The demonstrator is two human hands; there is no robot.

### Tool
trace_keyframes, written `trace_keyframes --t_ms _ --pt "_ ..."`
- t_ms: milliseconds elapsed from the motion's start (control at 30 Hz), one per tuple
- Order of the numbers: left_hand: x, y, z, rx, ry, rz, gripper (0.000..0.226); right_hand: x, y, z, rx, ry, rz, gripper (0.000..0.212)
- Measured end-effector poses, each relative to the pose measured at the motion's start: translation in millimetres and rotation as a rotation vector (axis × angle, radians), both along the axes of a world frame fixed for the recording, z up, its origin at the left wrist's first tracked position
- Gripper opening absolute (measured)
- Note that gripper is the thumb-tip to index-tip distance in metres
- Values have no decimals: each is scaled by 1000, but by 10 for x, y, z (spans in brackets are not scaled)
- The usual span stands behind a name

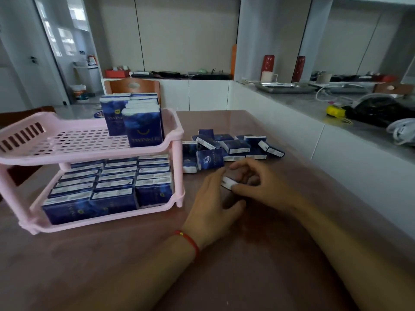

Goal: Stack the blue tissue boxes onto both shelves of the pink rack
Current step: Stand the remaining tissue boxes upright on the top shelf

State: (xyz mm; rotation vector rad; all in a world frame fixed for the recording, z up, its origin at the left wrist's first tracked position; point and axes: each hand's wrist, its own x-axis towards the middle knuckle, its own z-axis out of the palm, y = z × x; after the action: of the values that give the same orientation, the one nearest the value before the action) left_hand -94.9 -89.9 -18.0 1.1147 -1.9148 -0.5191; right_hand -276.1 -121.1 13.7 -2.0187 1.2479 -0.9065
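The pink rack (89, 153) stands at the table's left. Its lower shelf is packed with several blue tissue boxes (116, 187) in rows. On the upper shelf several boxes (143, 126) stand upright at the right rear. A loose pile of blue boxes (231, 147) lies on the table to the right of the rack. In front of that pile, my left hand (213, 207) and my right hand (258, 182) meet around one blue box (229, 182), held between the fingers of both just above the table. Most of that box is hidden by the fingers.
The brown table (134, 265) extends toward me. A wooden chair (132, 86) stands behind the rack. A white counter (314, 104) runs along the right with metal trays, a yellow object, a black bag and cables.
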Motion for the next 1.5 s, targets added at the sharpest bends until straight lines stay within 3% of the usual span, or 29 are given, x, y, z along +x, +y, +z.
trace_keyframes --t_ms 67,133,200,267,367,500,700,867,967,1100,1200,1333,1500 --pt "-25 25 11 -67 -15 -31 57 -31 -3 57 99 -214 48 39" --pt "-31 46 21 -101 -57 -17 47 -140 -217 33 21 -287 -207 37" --pt "-17 40 4 -107 -84 -3 44 -363 -521 -63 -174 -38 -620 30" --pt "-8 31 -8 -81 -104 2 52 -596 -767 -183 -211 293 -783 55" --pt "-2 2 -40 -41 -84 0 63 -769 -1018 -336 -93 444 -728 80" --pt "0 3 -36 -25 -117 -17 64 -778 -1185 -353 -99 531 -695 59" --pt "8 26 -12 -56 -174 -32 57 -765 -1039 -354 -177 411 -756 35" --pt "25 105 70 -34 53 -45 27 -742 -545 -166 -217 223 -659 27" --pt "36 167 119 -5 209 -65 22 -768 -95 55 -133 119 -444 17" --pt "75 226 102 110 337 -33 21 -739 584 336 82 -120 -125 25" --pt "66 326 199 213 414 -96 22 -534 869 454 161 -34 10 37" --pt "73 512 356 380 603 -190 26 -169 986 593 26 18 -25 47" --pt "527 722 496 396 625 -196 32 352 1046 728 -106 146 37 49"
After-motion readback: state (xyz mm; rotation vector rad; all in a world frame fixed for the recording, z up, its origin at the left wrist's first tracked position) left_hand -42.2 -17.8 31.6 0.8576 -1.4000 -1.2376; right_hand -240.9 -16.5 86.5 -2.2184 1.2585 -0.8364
